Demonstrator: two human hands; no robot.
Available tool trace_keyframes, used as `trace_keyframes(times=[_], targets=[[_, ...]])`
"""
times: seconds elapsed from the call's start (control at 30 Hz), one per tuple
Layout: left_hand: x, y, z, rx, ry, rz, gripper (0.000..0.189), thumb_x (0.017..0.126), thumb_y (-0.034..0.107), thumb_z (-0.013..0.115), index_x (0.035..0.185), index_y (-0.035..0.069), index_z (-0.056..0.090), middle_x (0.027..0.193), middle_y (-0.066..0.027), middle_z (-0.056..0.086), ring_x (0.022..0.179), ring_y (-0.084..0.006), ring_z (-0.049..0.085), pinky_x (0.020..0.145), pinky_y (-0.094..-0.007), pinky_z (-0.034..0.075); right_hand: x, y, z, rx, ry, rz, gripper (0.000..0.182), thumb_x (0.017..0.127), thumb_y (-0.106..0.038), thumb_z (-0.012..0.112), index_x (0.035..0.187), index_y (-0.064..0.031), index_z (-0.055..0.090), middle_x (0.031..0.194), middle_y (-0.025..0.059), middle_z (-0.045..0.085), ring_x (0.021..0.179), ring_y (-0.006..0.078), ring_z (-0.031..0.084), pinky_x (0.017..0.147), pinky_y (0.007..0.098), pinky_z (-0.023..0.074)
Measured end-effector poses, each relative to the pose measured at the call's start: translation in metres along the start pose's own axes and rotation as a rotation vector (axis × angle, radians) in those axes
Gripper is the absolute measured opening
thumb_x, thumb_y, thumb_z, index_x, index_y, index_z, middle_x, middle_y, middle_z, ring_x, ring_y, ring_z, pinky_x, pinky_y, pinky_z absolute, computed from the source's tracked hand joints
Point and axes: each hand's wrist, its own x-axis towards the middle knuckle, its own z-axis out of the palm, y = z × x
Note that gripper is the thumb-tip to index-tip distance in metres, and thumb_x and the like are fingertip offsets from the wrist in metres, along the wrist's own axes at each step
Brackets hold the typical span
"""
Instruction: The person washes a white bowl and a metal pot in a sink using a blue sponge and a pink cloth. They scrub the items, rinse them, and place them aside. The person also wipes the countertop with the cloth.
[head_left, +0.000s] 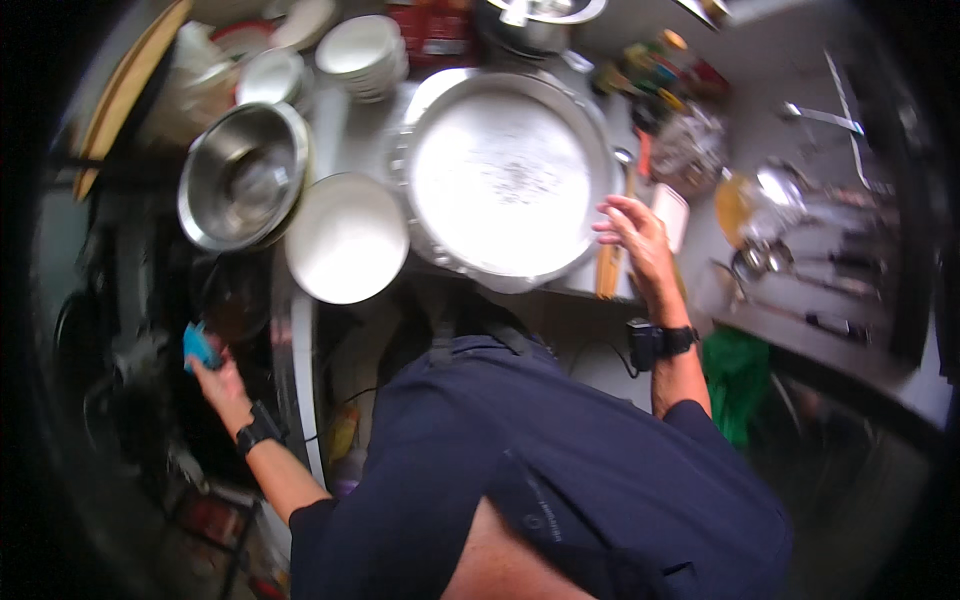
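Note:
My left hand (225, 390) is out to the left over a dark area, gripping a small bright blue item (198, 346), perhaps a cloth or sponge; blur hides its details. A large, shallow, round metal basin (517, 172) lies in front of me, its inside bare apart from dark marks at the centre. By the basin's right rim, my right hand (641, 236) is raised with fingers apart and nothing in it. Under that hand lies a wooden-handled utensil (609, 270). A white bowl (346, 238) stands at the basin's left, beside a stainless steel bowl (247, 176).
Stacked white bowls (364, 56) and a metal pot (536, 30) stand at the back. To the right, several ladles and spoons (765, 259) hang along the wall. A pale pink rectangular item (670, 217) lies near my right hand. A green bag (735, 382) hangs lower right.

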Motion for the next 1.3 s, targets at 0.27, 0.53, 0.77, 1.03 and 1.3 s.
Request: trace_keyframes(times=[0.27, 0.53, 0.77, 1.03, 1.3], targets=[[0.030, -0.004, -0.008, 0.249, 0.125, -0.210, 0.076, 0.100, 0.034, 0.066, 0.149, -0.011, 0.031, 0.149, -0.0342, 0.040, 0.129, -0.0429, 0.055, 0.107, -0.0480, 0.052, -0.087, 0.092, -0.043, -0.474, 0.384, 0.165, 0.033, 0.091, -0.016, 0.071, 0.119, 0.0012, 0.064, 0.104, 0.0175, 0.071, 0.086, 0.0252, 0.072, 0.077, 0.0383, 0.0565], [0.010, -0.015, -0.029, 0.514, 0.207, -0.175, 0.045, 0.099, 0.022, 0.064, 0.129, -0.011, 0.053, 0.119, -0.0250, 0.066, 0.104, -0.0337, 0.071, 0.092, -0.0432, 0.062, -0.113, 0.149, -0.094, -1.213, 0.577, 0.136, 0.105, 0.070, -0.009, 0.086, 0.156, 0.0005, 0.026, 0.156, 0.0252, 0.036, 0.145, 0.0423, 0.034, 0.120, 0.0503, 0.0308], [-0.016, -0.019, -0.050, 0.527, 0.206, -0.288, 0.037, 0.099, 0.020, 0.064, 0.122, -0.008, 0.059, 0.117, -0.0230, 0.068, 0.105, -0.0320, 0.070, 0.089, -0.0414, 0.062, -0.099, 0.181, -0.142, -1.094, 0.478, 0.239, 0.111, 0.067, -0.008, 0.089, 0.157, -0.0024, 0.025, 0.156, 0.0233, 0.037, 0.146, 0.0407, 0.035, 0.121, 0.0456, 0.0311], [-0.082, -0.043, -0.027, 0.656, -0.040, -0.366, 0.040, 0.097, 0.025, 0.069, 0.126, -0.001, 0.060, 0.120, -0.0194, 0.069, 0.106, -0.0289, 0.069, 0.088, -0.0401, 0.058, -0.106, 0.188, -0.154, -1.087, 0.494, 0.158, 0.079, 0.069, -0.014, 0.086, 0.136, -0.0052, 0.046, 0.123, 0.0258, 0.055, 0.115, 0.0477, 0.056, 0.095, 0.0540, 0.0498], [-0.191, -0.041, 0.082, 0.937, -0.569, -0.582, 0.030, 0.103, 0.026, 0.062, 0.116, -0.001, 0.062, 0.094, -0.0139, 0.072, 0.078, -0.0179, 0.070, 0.066, -0.0288, 0.060, -0.153, 0.088, -0.070, -0.795, 0.533, -0.169, 0.086, 0.074, -0.015, 0.077, 0.149, -0.0015, 0.036, 0.128, 0.0243, 0.054, 0.120, 0.0408, 0.053, 0.105, 0.0479, 0.0449]])
